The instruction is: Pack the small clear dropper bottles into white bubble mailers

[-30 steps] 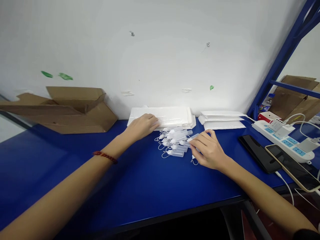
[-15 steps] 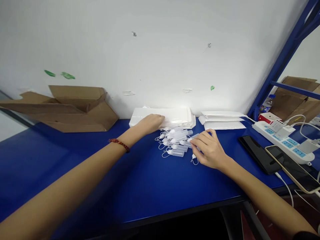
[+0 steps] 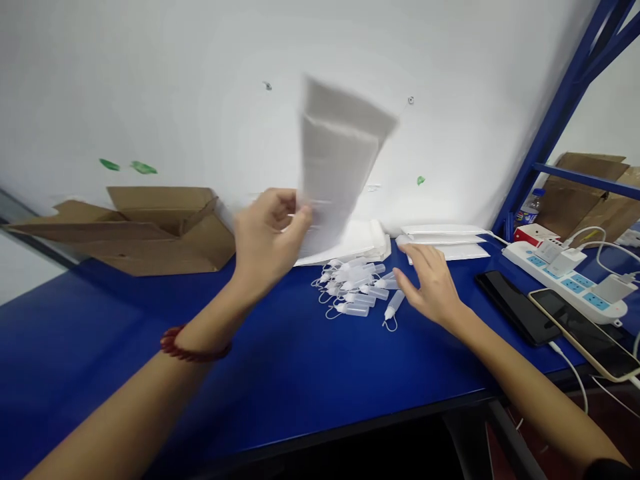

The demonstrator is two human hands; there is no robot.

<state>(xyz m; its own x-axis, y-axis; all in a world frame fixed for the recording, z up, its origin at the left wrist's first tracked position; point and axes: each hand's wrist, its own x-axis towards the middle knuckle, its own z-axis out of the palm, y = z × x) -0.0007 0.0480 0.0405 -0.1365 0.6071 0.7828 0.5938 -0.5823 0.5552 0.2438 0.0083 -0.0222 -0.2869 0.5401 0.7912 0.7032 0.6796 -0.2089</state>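
Head view: a white envelope [image 3: 333,167], blurred, is pinched near its lower left edge between the thumb and fingers of the left hand [image 3: 267,243], its long axis rising above that grip. Below and right of the grip, small bottles [image 3: 357,272] are piled; they are approached more closely by the right hand [image 3: 431,281], its thumb and fingers parted, nothing visibly held. Behind them, stacked envelopes [image 3: 371,237] are seen.

A: Left hand [image 3: 270,247]?
B: Raised, thumb [image 3: 299,225] pinched toward curled fingers [image 3: 280,195].
A: Right hand [image 3: 434,285]?
B: Lower, palm down, thumb spread from fingers. Left forearm [image 3: 150,393], right forearm [image 3: 530,380] both angle inward.
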